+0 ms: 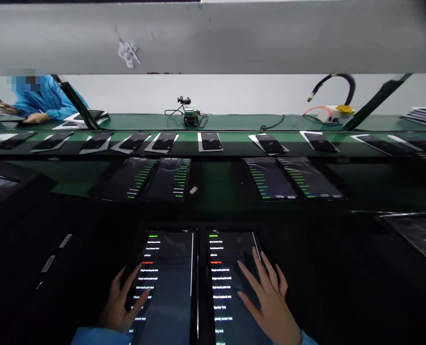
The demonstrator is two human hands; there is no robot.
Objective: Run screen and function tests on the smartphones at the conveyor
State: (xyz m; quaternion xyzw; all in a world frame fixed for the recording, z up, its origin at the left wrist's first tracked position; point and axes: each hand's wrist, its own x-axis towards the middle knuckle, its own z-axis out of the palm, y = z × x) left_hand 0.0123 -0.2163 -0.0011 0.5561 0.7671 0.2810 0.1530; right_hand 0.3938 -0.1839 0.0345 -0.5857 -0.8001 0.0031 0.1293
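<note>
Your L hand [117, 302] half-open, fingers on left phone [169, 297]; R hand [268, 306] splayed on right phone [223, 287]; light touch, neither gripping.

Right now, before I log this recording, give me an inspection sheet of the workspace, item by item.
Surface: black workbench, green shelf beyond.
Job's things: left smartphone and right smartphone, side by side, both showing test menus with one red line.
Clutter: smartphones showing green bars; dark phones on white sheets; small white strip.
Hands: left hand at the left smartphone's screen; right hand spread over the right smartphone's screen.
Cables: thick black cable; red wire.
Surroundings: co-worker in blue sleeves; grey panel.
</note>
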